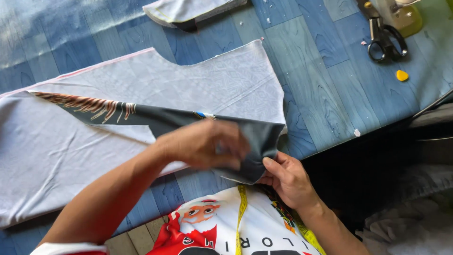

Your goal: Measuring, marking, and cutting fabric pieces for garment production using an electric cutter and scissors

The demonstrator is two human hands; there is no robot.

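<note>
Head-camera view, looking down over a blue wood-patterned work table [325,80]: a person's two bare hands work the folded corner of a cut fabric piece [198,85] that lies spread flat across the left and middle of the surface. The left hand [207,145], blurred in the frame, reaches in from the lower left with its fingers curled down onto the dark grey folded-over edge [257,141] of the cloth; it presses or pinches that edge, though the blur hides exactly how tightly the fingers close. The right hand [288,177] comes up from the bottom of the frame just beside it, thumb on top and fingers tucked under the same dark corner, clenched on the cloth at the table's near edge. The fabric is pale grey on its upper face, and the turned-over strip shows a dark printed side with brown streaks running toward the left. A yellow measuring tape [241,212] hangs down the front of the person's white printed shirt [222,231]. At the upper right, well apart from the hands, a pair of black-handled scissors [384,40] rests on the table, with a small yellow piece of tailor's chalk [402,75] near it. Another folded pale cloth [188,10] lies at the top edge of the frame.
</note>
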